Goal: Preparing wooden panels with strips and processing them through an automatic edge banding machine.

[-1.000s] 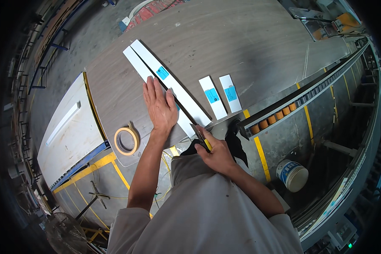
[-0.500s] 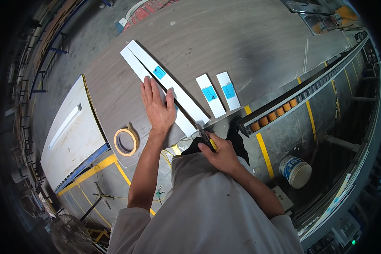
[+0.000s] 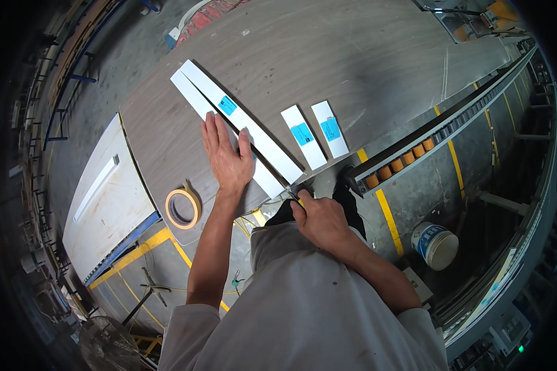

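Observation:
My left hand lies flat with its fingers stretched out, pressing on the left one of two long white strips. The other long strip bears a blue label and runs beside it, with a dark narrow gap that widens toward me. In my closed right hand is a utility knife, black and yellow, mostly covered by the fingers. Its tip is by the strips' near ends at the table edge; whether it touches them I cannot tell. Two short white pieces with blue labels lie to the right.
A tan tape roll sits on the brown table, left of my forearm. Further left, a pale board carries a white strip. A roller conveyor runs along the right, and a white bucket is on the floor.
My right hand has turned, and the knife now shows less above the fingers. My left hand stays flat on the strip. The whole view has shifted slightly.

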A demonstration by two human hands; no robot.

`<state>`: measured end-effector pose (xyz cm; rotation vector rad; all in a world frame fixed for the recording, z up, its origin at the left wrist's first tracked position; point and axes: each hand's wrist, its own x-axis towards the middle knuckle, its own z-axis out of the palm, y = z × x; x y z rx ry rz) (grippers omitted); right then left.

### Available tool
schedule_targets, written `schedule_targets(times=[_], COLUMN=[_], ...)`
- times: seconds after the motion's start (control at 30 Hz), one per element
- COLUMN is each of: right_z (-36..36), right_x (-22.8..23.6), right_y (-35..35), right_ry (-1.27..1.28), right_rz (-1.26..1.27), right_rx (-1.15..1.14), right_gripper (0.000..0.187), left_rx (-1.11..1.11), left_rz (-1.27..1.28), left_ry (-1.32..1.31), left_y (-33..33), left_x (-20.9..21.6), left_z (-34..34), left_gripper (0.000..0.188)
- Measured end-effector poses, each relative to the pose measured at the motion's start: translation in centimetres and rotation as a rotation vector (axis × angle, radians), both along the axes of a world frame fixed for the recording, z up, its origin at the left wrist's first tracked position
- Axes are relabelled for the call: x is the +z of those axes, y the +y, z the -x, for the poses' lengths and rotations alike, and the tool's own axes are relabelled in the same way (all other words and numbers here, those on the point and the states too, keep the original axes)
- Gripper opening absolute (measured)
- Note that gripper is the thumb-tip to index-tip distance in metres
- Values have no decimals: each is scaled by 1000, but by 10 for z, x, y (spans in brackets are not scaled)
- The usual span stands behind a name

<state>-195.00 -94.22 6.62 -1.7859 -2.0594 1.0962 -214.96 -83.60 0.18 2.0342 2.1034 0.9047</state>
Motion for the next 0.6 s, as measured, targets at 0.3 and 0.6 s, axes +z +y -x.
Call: schedule_targets(times=[0.3, 0.6], right_z=[-1, 0], right_x=[-1, -8], right_y=[2, -1], right_ry=[47, 24], right_rz=[22, 13], right_rx=[-4, 11], right_gripper=[23, 22], left_rx=[4, 8], left_rz=[-11, -23], left_ry=[-4, -14], left_y=[1, 1], left_x=[1, 2], left_z=[-1, -2], left_gripper=[64, 63])
